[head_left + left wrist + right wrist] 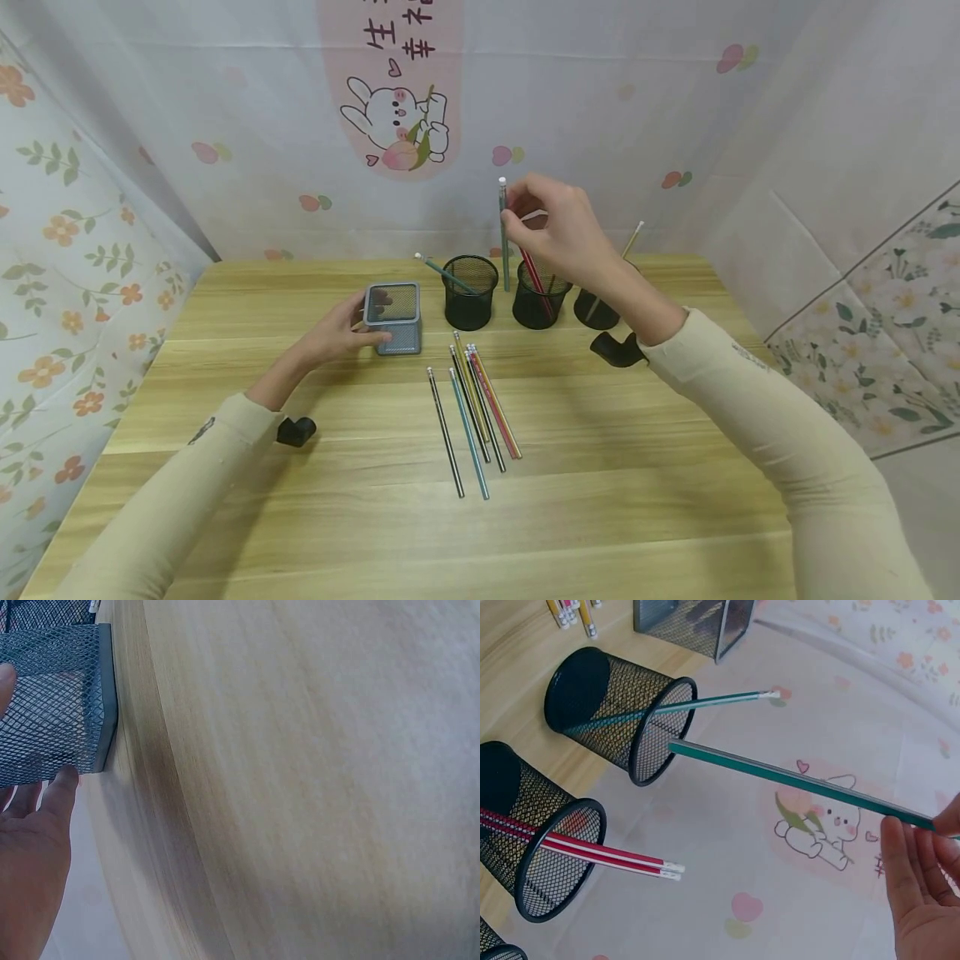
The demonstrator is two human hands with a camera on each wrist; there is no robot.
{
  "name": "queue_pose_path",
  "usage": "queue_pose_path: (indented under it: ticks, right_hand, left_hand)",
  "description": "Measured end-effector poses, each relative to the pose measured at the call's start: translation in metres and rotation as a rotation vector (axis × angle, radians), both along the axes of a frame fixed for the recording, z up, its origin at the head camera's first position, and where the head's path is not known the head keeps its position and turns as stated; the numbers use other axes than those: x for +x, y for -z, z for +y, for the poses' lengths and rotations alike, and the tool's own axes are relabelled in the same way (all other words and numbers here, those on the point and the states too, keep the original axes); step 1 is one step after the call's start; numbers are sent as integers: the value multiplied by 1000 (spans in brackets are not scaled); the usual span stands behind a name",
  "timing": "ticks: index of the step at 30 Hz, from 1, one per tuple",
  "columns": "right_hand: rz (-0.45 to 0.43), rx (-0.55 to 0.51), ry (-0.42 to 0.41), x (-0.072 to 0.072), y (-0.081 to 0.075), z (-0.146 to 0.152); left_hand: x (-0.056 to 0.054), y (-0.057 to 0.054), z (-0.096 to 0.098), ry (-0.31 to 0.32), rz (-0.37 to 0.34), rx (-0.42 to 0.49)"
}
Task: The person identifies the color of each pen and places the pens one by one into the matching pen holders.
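Observation:
My left hand point(333, 337) holds a grey square mesh pencil holder point(399, 340), thumb at its front and fingers along its side. In the left wrist view, the fingertips touch the mesh wall point(45, 712). My right hand point(562, 225) pinches a green pencil point(780, 778) near its white eraser end, eraser up in the head view. The pencil's lower end is close to the rim of a round black mesh pencil holder point(592, 712), which has another green pencil point(735, 698) leaning in it.
A second black holder point(534, 312) contains red pencils point(615, 855); a third point(592, 312), partly behind the right forearm, has a yellow pencil point(632, 239). Several loose pencils point(480, 408) lie mid-table. A printed curtain point(570, 100) hangs behind the table point(637, 500).

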State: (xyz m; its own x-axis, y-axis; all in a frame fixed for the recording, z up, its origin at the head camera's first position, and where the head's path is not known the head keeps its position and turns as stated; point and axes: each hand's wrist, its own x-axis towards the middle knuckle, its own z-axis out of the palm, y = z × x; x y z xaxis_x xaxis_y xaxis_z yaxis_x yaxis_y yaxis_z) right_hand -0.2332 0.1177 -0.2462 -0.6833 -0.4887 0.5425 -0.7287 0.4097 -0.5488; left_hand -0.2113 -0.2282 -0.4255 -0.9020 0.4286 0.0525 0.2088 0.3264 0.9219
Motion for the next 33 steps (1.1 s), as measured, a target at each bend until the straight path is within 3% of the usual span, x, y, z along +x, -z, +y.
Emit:
queue_pose_path:
  ticks: [7,12,19,33]
  right_hand:
    - [41,-92,-33,-8,5,-4]
    - [73,-127,-89,-16,19,-9]
    - [169,-31,-149,-22,49,-16]
    - [176,150,-193,-35,96,-24]
  left_hand:
    - [0,0,0,-2,-2,2]
    - [0,0,0,-1,-7,10]
    - [1,0,0,0,-5,12]
    - [2,0,0,-5,1,-1]
